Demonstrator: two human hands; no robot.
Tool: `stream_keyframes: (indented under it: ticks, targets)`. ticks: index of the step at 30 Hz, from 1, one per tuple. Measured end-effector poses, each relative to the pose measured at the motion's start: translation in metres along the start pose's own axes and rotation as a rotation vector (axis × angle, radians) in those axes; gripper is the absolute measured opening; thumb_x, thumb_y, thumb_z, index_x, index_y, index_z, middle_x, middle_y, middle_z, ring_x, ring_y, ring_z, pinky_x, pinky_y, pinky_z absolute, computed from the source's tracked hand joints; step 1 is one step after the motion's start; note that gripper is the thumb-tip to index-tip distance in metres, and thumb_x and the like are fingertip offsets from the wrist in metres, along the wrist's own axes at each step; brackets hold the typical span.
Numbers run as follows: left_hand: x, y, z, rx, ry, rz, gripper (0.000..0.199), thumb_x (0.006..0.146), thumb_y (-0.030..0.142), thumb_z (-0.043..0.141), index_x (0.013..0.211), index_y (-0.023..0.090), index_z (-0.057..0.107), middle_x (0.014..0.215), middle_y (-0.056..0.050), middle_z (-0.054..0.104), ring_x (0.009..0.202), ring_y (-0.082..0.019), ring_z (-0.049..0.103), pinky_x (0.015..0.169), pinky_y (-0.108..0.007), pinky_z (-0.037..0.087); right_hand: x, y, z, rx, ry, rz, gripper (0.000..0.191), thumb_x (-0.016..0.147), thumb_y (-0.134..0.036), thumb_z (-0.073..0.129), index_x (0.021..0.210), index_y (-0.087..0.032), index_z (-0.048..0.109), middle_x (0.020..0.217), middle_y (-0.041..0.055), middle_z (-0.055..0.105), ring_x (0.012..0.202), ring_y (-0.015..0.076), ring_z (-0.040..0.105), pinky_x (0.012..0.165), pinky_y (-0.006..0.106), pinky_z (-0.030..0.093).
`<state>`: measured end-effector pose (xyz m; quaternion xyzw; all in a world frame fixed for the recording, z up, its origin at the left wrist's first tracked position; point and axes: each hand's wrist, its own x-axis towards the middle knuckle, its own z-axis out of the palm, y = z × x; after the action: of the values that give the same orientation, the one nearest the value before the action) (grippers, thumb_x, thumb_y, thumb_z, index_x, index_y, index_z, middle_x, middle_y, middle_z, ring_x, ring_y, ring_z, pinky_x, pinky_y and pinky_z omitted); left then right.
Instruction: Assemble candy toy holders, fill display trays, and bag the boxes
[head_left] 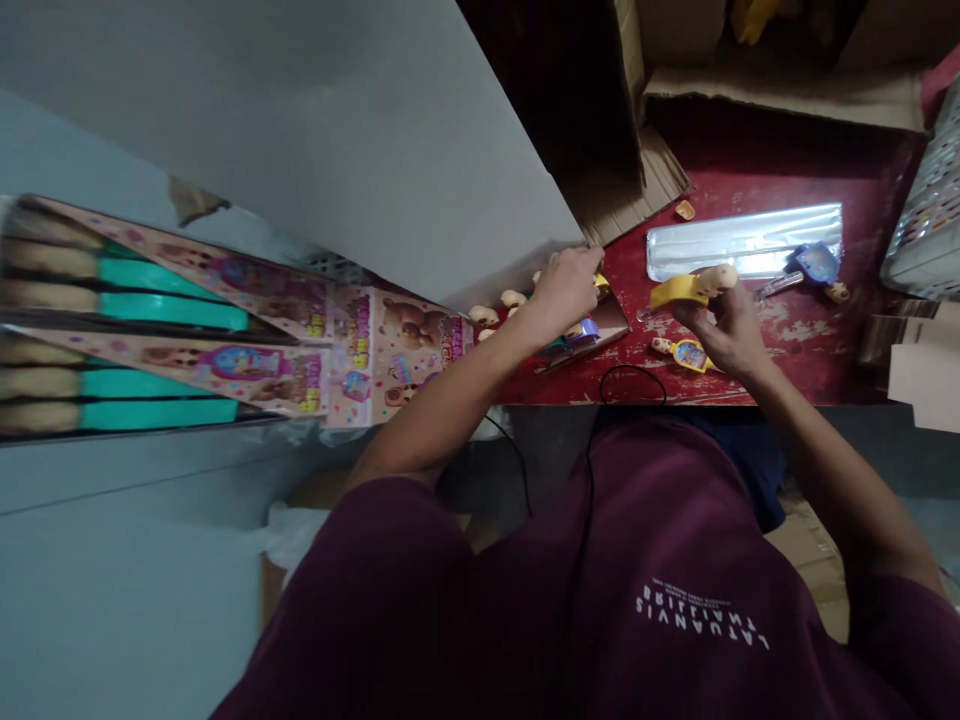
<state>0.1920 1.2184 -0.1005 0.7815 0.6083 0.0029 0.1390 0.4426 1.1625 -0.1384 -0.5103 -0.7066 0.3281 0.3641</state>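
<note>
My right hand grips a yellow toy with a beige bear-like head above the red table. Over the display box at the table's left part, my left hand reaches in with its fingers bent down; what they hold is hidden. Beige-headed toys stand in that box, with a purple one near its right end. Below my right hand lies a small yellow toy with a picture face. A blue toy rests on clear plastic sleeves.
Printed boxes with green, beige-topped toys are at the left. Open cardboard stands behind the table, and a white perforated basket at the right. Cardboard pieces sit near the right edge. A black cable loops over the front edge.
</note>
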Motion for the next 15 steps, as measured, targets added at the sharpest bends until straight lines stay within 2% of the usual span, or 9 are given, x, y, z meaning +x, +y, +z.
stream_keyframes:
  ticks: [5, 7, 11, 15]
  targets:
    - [-0.019, 0.007, -0.010, 0.052, 0.174, -0.017, 0.030, 0.097, 0.014, 0.049, 0.125, 0.017, 0.061, 0.130, -0.016, 0.065, 0.120, -0.032, 0.061, 0.101, -0.045, 0.048, 0.008, -0.013, 0.005, -0.077, -0.109, -0.065, 0.038, 0.095, -0.047, 0.063, 0.124, -0.023, 0.058, 0.114, 0.0105, 0.065, 0.105, 0.0276, 0.061, 0.094, 0.049, 0.055]
    - [-0.021, 0.002, -0.013, 0.075, 0.175, 0.011, 0.028, 0.100, 0.013, 0.044, 0.119, 0.017, 0.064, 0.127, -0.015, 0.066, 0.117, -0.030, 0.062, 0.099, -0.042, 0.050, 0.019, -0.017, 0.011, -0.142, -0.158, -0.103, 0.033, 0.094, -0.043, 0.064, 0.119, -0.022, 0.061, 0.113, 0.0107, 0.066, 0.107, 0.0295, 0.060, 0.096, 0.051, 0.053]
    - [-0.012, -0.017, -0.007, 0.080, 0.164, 0.179, 0.025, 0.102, 0.013, 0.042, 0.107, 0.016, 0.066, 0.119, -0.013, 0.068, 0.108, -0.025, 0.064, 0.089, -0.037, 0.050, 0.047, -0.016, 0.036, -0.208, -0.237, -0.193, 0.023, 0.095, -0.039, 0.064, 0.111, -0.022, 0.064, 0.108, 0.0093, 0.066, 0.104, 0.0293, 0.059, 0.092, 0.050, 0.052]
    - [-0.005, -0.035, 0.004, 0.083, 0.205, 0.336, 0.029, 0.106, 0.021, 0.038, 0.106, 0.017, 0.066, 0.116, -0.013, 0.069, 0.104, -0.025, 0.063, 0.086, -0.039, 0.051, 0.067, -0.006, 0.061, -0.205, -0.295, -0.306, 0.023, 0.095, -0.041, 0.063, 0.106, -0.020, 0.066, 0.098, 0.0076, 0.067, 0.095, 0.0271, 0.059, 0.085, 0.045, 0.052]
